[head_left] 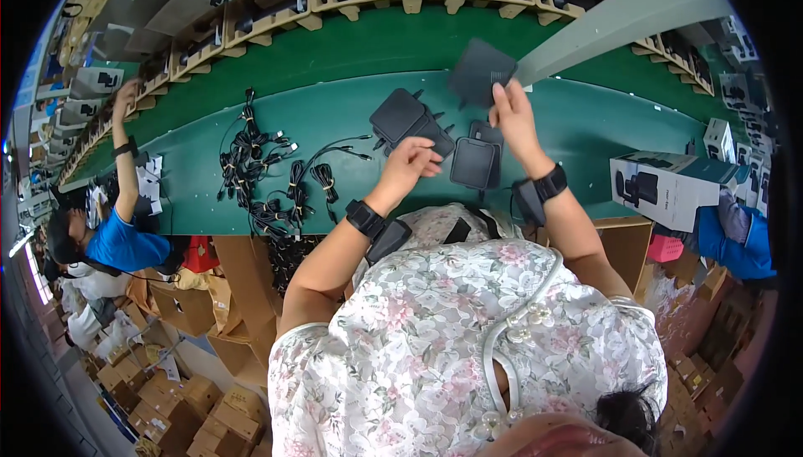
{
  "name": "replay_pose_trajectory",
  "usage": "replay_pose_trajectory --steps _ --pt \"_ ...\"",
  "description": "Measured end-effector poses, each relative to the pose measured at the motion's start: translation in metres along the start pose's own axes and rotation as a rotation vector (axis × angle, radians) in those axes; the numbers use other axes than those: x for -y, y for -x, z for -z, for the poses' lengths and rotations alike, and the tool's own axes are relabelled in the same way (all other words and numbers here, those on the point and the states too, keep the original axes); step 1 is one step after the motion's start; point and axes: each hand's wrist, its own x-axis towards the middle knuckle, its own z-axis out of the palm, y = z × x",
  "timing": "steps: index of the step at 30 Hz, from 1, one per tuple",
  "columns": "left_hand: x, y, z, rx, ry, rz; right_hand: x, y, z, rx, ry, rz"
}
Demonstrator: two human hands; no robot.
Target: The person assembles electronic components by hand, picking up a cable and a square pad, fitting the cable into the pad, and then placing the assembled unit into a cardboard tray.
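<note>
My right hand (pixel 514 118) grips the lower corner of a flat black square device (pixel 482 72) with short prongs on its edge, held up over the far side of the green table. My left hand (pixel 408 166) hovers with loosely curled, parted fingers beside a small pile of similar black square devices (pixel 396 114); nothing shows between its fingers. Two more devices (pixel 474 163) overlap between my hands. Tied bundles of black cables (pixel 251 160) lie spread to the left of my left hand, some plugs pointing toward it.
Beyond the green table (pixel 335 106) runs a darker green conveyor belt (pixel 368 43) carrying cardboard trays (pixel 364 7). A grey post (pixel 619 30) slants across the far right. A white printed box (pixel 657 189) stands at right. A co-worker (pixel 125 235) in blue reaches toward the belt at left.
</note>
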Motion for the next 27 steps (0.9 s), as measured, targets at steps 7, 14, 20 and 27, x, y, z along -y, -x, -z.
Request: replay_pose_trajectory --steps 7,14,20,27 --pt "0.012 0.020 0.007 -0.169 0.006 0.098 0.019 -0.114 -0.006 -0.353 -0.093 0.298" --pt "0.009 0.034 0.004 -0.274 0.059 0.088 0.041 -0.224 0.059 -1.020 0.289 0.561" --pt "0.015 0.059 0.015 -0.347 0.087 0.118 0.024 -0.264 0.089 -0.740 0.670 0.248" --pt "0.017 0.071 0.023 -0.415 0.086 0.103 0.016 -0.304 0.134 -0.425 1.345 0.107"
